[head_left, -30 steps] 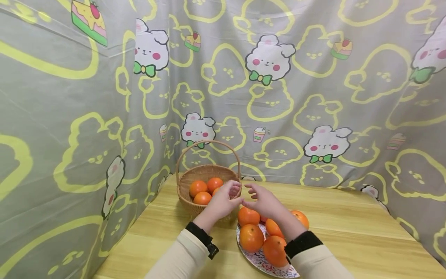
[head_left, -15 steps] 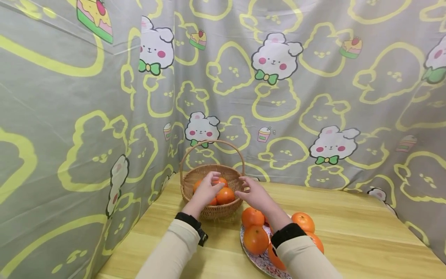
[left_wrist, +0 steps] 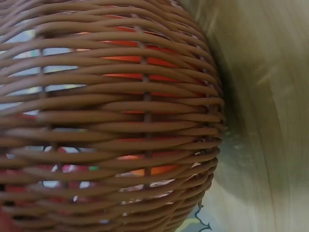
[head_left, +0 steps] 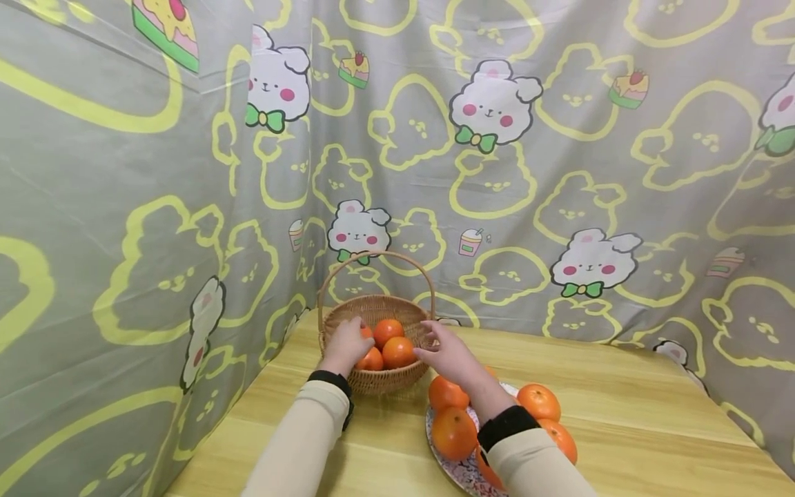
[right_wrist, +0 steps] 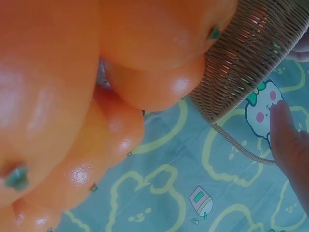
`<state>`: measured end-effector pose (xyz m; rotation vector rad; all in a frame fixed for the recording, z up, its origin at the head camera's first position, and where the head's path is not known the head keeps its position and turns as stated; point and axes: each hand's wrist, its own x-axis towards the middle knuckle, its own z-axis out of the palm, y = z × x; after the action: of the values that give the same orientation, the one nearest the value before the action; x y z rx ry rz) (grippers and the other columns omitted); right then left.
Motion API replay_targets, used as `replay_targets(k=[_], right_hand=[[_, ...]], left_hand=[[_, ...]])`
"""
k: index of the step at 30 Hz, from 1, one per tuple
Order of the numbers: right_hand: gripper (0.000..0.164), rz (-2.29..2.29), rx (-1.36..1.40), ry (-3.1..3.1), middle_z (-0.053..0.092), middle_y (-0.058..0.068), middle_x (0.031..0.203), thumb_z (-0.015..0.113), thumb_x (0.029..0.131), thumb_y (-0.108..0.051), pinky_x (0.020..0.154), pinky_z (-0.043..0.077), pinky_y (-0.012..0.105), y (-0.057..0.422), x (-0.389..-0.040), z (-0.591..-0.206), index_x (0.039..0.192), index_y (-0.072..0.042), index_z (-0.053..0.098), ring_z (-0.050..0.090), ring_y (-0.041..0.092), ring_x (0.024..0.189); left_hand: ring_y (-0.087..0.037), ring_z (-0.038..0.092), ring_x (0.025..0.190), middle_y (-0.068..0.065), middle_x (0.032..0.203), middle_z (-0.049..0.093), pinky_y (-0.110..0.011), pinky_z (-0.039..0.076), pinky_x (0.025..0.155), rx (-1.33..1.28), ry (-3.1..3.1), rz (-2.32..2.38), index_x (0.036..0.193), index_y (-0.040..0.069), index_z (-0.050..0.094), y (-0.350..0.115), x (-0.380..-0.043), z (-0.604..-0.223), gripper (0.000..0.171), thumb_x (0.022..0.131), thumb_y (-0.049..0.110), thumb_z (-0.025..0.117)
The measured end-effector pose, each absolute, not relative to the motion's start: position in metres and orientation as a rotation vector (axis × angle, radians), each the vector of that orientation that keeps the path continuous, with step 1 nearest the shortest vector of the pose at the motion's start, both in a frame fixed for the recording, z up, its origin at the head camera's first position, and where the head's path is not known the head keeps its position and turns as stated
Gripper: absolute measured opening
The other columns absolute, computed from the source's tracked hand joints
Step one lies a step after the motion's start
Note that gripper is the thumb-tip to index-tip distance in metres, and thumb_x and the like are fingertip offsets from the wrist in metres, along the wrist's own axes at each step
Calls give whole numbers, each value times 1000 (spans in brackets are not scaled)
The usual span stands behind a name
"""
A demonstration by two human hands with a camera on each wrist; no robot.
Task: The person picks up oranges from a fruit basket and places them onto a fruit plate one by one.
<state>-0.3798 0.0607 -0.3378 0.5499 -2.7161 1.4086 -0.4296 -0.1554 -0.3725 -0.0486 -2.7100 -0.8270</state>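
A wicker basket (head_left: pixel 388 381) with a tall arched handle stands at the back left of the table, with several oranges (head_left: pixel 398 353) inside. My left hand (head_left: pixel 344 347) is over the basket's left rim, its fingers loosely bent by the leftmost orange, which they partly cover. In the left wrist view the woven basket wall (left_wrist: pixel 120 106) fills most of the picture. To the right of the basket, my right hand (head_left: pixel 448 353) is spread with thumb and fingers apart, fingertips close to the rim; nothing is between them. Its thumb (right_wrist: pixel 289 145) shows in the right wrist view.
A patterned plate (head_left: pixel 437 452) bearing several oranges (head_left: pixel 454 433) sits under my right forearm, at the front right of the basket. A patterned curtain (head_left: pixel 497 207) closes off the back and left of the wooden table (head_left: pixel 652 414).
My hands have drawn apart: the left moved left from above the oranges to the basket's left rim. The right went toward the basket, then stayed near its right side. The view shifted slightly.
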Motion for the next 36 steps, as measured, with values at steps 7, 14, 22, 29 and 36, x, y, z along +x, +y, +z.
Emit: replay_targets(k=[7,14,22,29,36], right_hand=[[58,1435,577,-2700,48,18,124,65,85,-20,81,49,40,65,-377,-339,136,-9,38,53,35,108],[57,1452,572,-2684,46,21,127,63,86,-14,81,49,40,69,-378,-343,137,-9,38,52,37,109],[57,1442,590,-2682,44,23,129,64,86,-14,79,50,38,76,-382,-350,136,-8,38,54,36,107],[57,1427,600,-2675,44,21,130,65,85,-17,77,51,38,82,-380,-354,135,-11,40,56,35,104],[56,1423,601,-2679,43,24,130,66,85,-20,79,50,40,88,-382,-356,135,-12,41,55,36,105]], left_hand=[[-27,58,85,-9,96,62,-42,46,71,116,-2860,-528,95,11,65,-147,-436,-380,29,72,29,68],[-24,54,82,-7,93,61,-41,44,69,129,-2995,-496,91,12,63,-139,-433,-382,31,62,22,71],[-30,54,101,-15,112,58,-47,41,87,21,-3067,-609,130,8,47,-134,-428,-387,80,60,25,80],[-31,55,100,-18,113,57,-46,43,85,-60,-3088,-640,139,6,35,-133,-428,-392,94,59,27,81],[-26,55,96,-13,108,59,-44,42,84,-104,-3080,-603,123,7,53,-133,-428,-390,70,59,25,76]])
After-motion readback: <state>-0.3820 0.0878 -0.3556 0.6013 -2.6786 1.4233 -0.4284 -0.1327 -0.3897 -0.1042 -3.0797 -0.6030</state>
